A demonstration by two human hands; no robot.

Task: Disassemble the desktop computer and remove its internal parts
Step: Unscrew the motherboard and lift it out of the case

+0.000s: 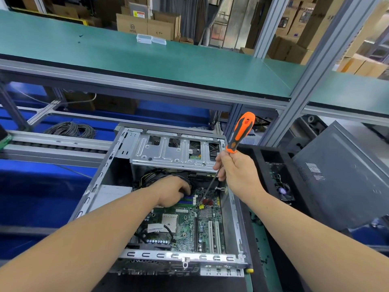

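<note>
An open desktop case (101,178) lies on its side in front of me, its green motherboard (185,226) exposed. My right hand (237,171) grips an orange and black screwdriver (241,133) low on the handle; the shaft slants down to the board near a yellow connector (201,206). My left hand (170,192) reaches inside the case with curled fingers over the blue memory slots (186,200), beside a bundle of black cables (160,173). What the left fingers hold is hidden.
A silver drive cage (172,150) spans the far end of the case. A black foam tray (280,178) with parts and a dark side panel (345,178) stand at the right. A cable coil (71,129) lies at the far left, a green shelf (147,57) overhead.
</note>
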